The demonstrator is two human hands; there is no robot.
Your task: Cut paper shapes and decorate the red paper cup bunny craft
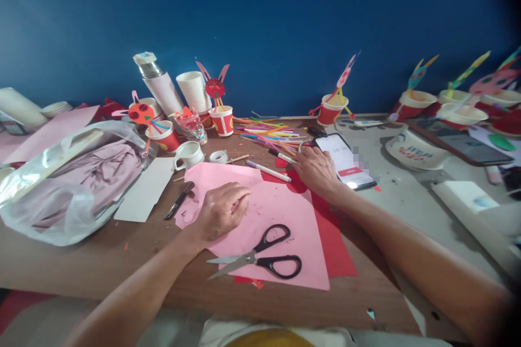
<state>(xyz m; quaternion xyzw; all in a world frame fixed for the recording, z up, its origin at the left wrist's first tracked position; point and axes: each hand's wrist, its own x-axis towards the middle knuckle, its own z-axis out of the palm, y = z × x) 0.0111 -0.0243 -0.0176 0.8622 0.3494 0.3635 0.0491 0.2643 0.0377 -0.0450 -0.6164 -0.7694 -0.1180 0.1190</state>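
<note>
My left hand (pixel 223 209) is closed over the left part of a pink paper sheet (pixel 291 217); whatever its curled fingers may hold is hidden. Black-handled scissors (pixel 254 256) lie on the sheet just right of it, blades parted. Farther off, my right hand (pixel 315 171) reaches down beside the phone (pixel 344 160), its bunched fingers at the end of a white marker with a dark cap (pixel 284 156). A purple-capped white pen (pixel 268 171) rests on the papers nearby. Red paper (pixel 336 244) shows from under the pink sheet.
Left stands a plastic bag (pixel 87 184) with cloth inside. Behind are a white mug (pixel 189 155), tape roll (pixel 218 156), colourful sticks (pixel 264 131), a flask (pixel 160 84) and red cups with paper figures (pixel 332 109). A black cutter-like tool (pixel 179 200) lies near the left hand.
</note>
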